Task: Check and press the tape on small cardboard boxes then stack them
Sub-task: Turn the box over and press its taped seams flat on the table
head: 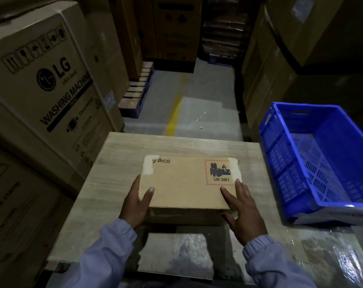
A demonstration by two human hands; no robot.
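Observation:
A small brown cardboard box (182, 183) lies flat on a pale wooden table (114, 163). It bears a "PICO" print and a red-bordered "UN 3481" battery label, and torn pale patches show at both far corners. My left hand (137, 202) grips the box's near left corner, thumb on top and fingers down the left side. My right hand (242, 210) rests on the near right corner with its fingers straight, and its thumb hangs over the front edge.
A blue plastic crate (313, 163) stands on the right, beside the table. Large cartons, one marked "LG washing machine" (45, 90), wall in the left side. More stacked cartons (280, 59) stand on the right. A grey aisle floor with a yellow line (174, 113) runs ahead.

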